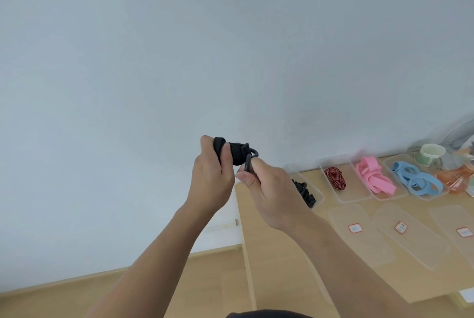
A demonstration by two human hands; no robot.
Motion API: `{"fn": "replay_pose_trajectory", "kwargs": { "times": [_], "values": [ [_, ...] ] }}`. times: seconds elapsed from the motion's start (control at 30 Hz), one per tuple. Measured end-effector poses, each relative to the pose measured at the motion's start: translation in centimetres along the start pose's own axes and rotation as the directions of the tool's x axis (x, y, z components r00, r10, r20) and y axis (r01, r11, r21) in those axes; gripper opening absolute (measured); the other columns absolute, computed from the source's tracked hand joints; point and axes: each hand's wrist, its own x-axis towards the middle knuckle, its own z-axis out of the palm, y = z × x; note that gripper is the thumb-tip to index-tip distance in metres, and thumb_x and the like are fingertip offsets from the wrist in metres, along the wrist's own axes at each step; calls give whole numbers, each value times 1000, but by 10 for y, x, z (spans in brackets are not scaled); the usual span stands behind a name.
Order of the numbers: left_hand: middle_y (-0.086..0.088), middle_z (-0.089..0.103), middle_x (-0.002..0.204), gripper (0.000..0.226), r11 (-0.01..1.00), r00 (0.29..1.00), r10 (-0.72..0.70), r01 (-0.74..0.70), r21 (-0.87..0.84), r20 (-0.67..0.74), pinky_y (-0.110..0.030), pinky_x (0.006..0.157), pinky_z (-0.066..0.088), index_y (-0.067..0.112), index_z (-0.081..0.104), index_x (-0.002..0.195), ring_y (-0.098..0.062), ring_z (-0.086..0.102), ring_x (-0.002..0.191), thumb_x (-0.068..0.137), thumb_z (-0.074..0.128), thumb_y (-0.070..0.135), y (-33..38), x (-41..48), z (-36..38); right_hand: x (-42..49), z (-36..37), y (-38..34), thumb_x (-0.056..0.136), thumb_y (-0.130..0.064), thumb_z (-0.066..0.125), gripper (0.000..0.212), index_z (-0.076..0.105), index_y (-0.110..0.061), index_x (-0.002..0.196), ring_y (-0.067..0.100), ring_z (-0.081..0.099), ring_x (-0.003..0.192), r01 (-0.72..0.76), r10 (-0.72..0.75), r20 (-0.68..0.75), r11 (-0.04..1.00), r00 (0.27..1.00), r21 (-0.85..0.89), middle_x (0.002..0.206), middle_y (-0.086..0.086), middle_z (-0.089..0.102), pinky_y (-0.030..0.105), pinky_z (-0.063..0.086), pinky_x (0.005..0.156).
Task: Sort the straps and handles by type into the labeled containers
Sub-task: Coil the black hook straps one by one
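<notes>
We hold the bundled black webbing strap up in front of the wall, well above the table: our left hand is curled round the bundle, thumb pressed on it, & our right hand pinches its black ring. It looks light, soft & floppy, so we judge it'll unroll if loosened; best grip the bundle itself, not just the hard ring. The clear bin w/ other black straps sits near, prob its home
</notes>
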Motion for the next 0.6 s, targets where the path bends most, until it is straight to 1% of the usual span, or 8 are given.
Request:
{"fn": "replay_pose_trajectory", "kwargs": {
  "times": [0.1, 0.2, 0.23, 0.3, 0.37, 0.43, 0.5, 0.6],
  "values": [
    [9, 44, 64, 17, 992, 992, 125, -125, 35, 2, -18, 47, 32, 11, 34, 93, -9, 45, 53, 106, 45, 12, 2, -2, -6, 8, -6, 0, 102, -44, 39, 39, 54, -10, 89, 16, 46, 67, 4, -3, -78, 1000, 997, 15, 76, -3, 55, 31, 40, 60],
    [16, 54, 72, 18, 981, 982, 188, -188, 39, 17, -19, 51, 39, 19, 33, 96, -11, 54, 60, 106, 48, 15, 4, -6, -6, 14, -9, 2, 103, -39, 37, 36, 49, -11, 85, 6, 41, 68, 9, -15, -164, 999, 986, -35, 76, -14, 44, 23, 31, 59],
    [17, 56, 76, 19, 982, 982, 189, -189, 32, 8, -21, 52, 44, 23, 32, 97, -12, 57, 60, 106, 48, 18, 4, -6, -6, 15, -8, 1, 104, -39, 36, 33, 47, -14, 84, 5, 40, 69, 20, -30, -173, 998, 985, -63, 76, -17, 41, 20, 29, 60],
    [11, 58, 82, 18, 984, 984, 178, -178, 12, -6, -41, 56, 53, 29, 31, 97, -17, 62, 59, 105, 47, 26, 3, -6, -5, 16, -6, 1, 103, -40, 35, 27, 45, -22, 85, 7, 37, 71, 46, -71, -182, 989, 981, -139, 77, -22, 39, 21, 29, 61],
    [8, 59, 86, 14, 987, 989, 147, -148, -58, -25, -46, 58, 57, 23, 34, 99, -16, 65, 61, 104, 47, 27, 6, -7, -6, 16, -4, 2, 103, -40, 35, 31, 52, -19, 88, 12, 40, 76, 53, -84, -186, 985, 979, -167, 79, -21, 40, 27, 35, 62],
    [7, 59, 88, 12, 976, 994, 98, -104, -189, -44, -42, 58, 60, 17, 40, 99, -14, 68, 66, 105, 48, 24, 10, -9, -8, 16, -5, 1, 103, -41, 35, 37, 61, -15, 94, 15, 49, 83, 40, -49, -190, 998, 980, -52, 87, -15, 46, 30, 44, 69],
    [2, 59, 93, 10, 947, 997, 65, -78, -312, -52, -40, 58, 62, 18, 42, 99, -19, 68, 71, 104, 48, 25, 15, -12, -10, 16, -9, -2, 103, -40, 39, 33, 67, -23, 101, 12, 58, 92, 30, 3, -194, 986, 981, 167, 96, -7, 54, 21, 46, 79],
    [6, 59, 92, 11, 913, 998, 40, -56, -405, -48, -35, 56, 60, 17, 43, 98, -24, 67, 70, 101, 48, 27, 20, -15, -13, 17, -15, -6, 103, -40, 43, 25, 67, -33, 106, 12, 61, 93, 36, 25, -225, 965, 974, 261, 100, -11, 61, 22, 47, 78]
  ]
}}
